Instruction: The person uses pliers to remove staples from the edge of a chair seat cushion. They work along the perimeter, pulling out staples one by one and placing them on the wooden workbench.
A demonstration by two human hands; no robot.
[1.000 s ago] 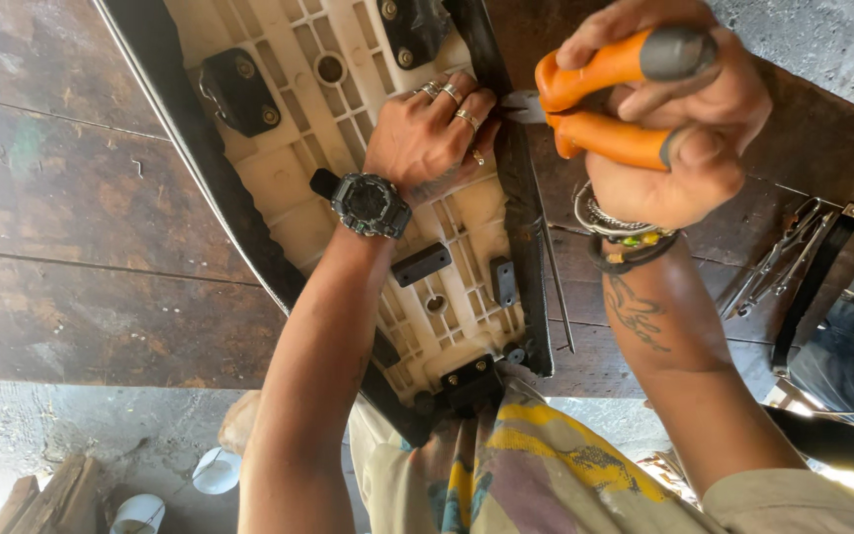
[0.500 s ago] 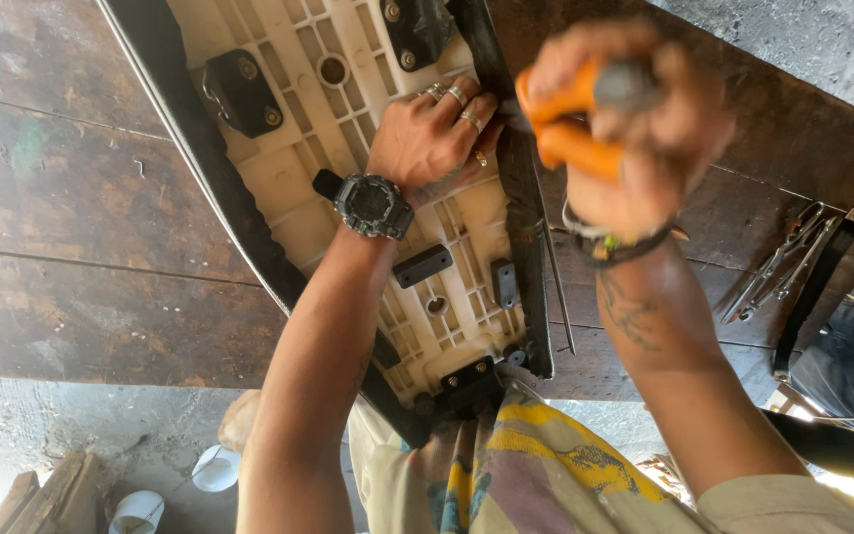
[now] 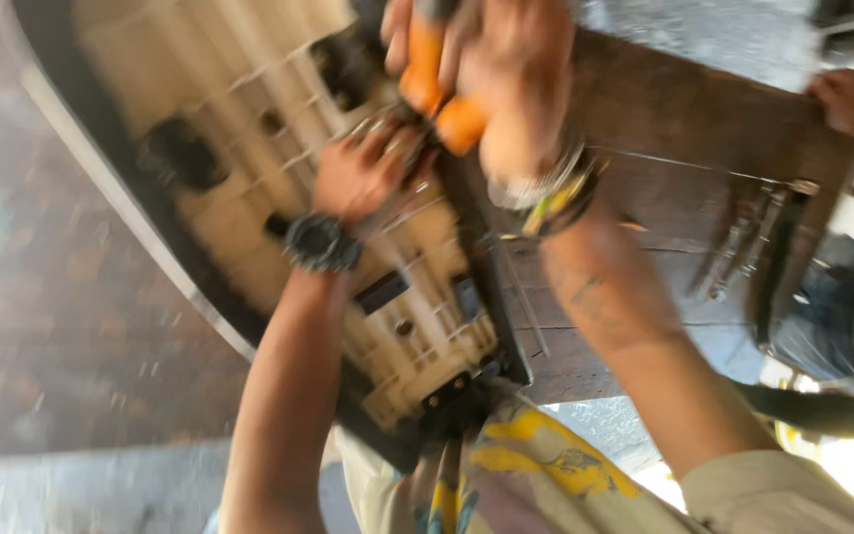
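The right hand (image 3: 511, 84) is clamped on orange-handled pliers (image 3: 437, 84); the left hand (image 3: 363, 173) presses flat, fingers apart, on the beige ribbed panel (image 3: 249, 129).

The right hand (image 3: 506, 89), gripping the orange-handled pliers (image 3: 437, 94), has swung leftward until it is just above the left hand (image 3: 363, 173), with the handles now nearly touching its ringed fingers (image 3: 397, 138).

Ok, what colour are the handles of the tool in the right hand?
Orange handles, gripped by the right hand; only the head view shows them, blurred.
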